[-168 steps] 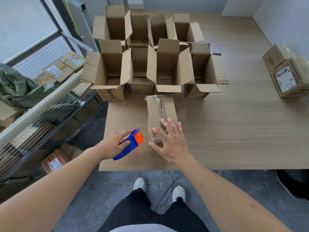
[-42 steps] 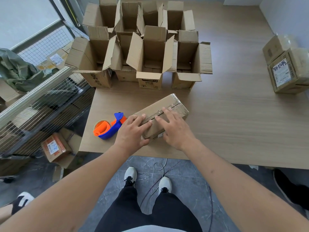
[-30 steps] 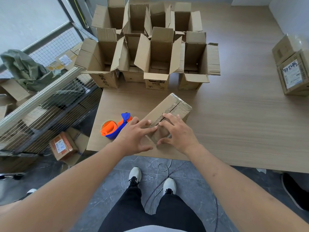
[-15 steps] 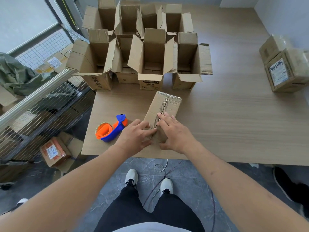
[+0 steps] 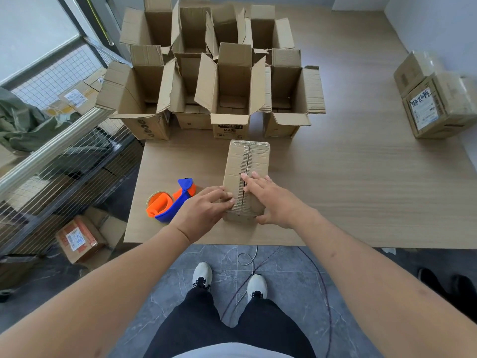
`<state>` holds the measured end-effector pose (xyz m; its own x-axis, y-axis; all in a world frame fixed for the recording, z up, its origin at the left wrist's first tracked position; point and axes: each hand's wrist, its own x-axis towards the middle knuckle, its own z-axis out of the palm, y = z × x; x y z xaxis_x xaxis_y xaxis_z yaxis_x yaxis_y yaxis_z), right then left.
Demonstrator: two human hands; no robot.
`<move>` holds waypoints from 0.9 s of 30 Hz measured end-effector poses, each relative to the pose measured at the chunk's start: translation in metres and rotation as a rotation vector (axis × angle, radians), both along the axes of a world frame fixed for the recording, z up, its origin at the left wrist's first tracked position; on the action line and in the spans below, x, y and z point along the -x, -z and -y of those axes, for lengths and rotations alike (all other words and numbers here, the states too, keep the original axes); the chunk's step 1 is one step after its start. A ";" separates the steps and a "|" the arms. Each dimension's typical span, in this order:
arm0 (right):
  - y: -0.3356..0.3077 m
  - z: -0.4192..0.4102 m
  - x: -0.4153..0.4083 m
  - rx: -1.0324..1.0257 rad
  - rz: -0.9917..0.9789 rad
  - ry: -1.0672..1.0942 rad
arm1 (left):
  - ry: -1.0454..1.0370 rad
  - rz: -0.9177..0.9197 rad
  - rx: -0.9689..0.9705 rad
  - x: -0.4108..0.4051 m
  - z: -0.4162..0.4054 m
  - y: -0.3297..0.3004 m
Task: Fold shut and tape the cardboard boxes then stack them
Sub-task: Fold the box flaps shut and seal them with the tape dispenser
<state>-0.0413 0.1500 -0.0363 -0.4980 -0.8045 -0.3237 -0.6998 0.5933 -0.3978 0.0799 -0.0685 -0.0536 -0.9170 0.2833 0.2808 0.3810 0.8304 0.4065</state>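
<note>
A closed cardboard box (image 5: 247, 161) lies lengthwise on the wooden table (image 5: 361, 182), near its front edge, with clear tape over the top seam. My left hand (image 5: 204, 205) presses on its near left corner with flat fingers. My right hand (image 5: 268, 197) lies on the near right part of the top, its fingers straight beside the seam. The blue and orange tape dispenser (image 5: 170, 200) rests on the table just left of my left hand.
Several open cardboard boxes (image 5: 232, 81) stand in rows behind the closed box. Two taped boxes (image 5: 436, 99) sit at the table's right end. A wire-mesh rack (image 5: 56, 151) with parcels stands left of the table. Cables lie on the floor by my feet.
The box has turned from a slant to point straight away from me. Both hands stayed on its near end. The tape dispenser was set down on the table earlier.
</note>
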 end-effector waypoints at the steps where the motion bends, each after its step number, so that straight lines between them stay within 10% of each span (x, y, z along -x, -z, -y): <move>1: -0.001 0.000 0.001 0.000 0.007 0.005 | 0.012 0.024 -0.004 0.001 0.001 -0.002; 15: 0.006 0.029 -0.029 0.062 -0.101 0.199 | -0.021 0.147 -0.037 0.002 0.010 -0.009; 27: 0.008 0.104 -0.045 -0.030 -0.076 0.875 | -0.305 0.414 0.193 0.021 0.070 -0.018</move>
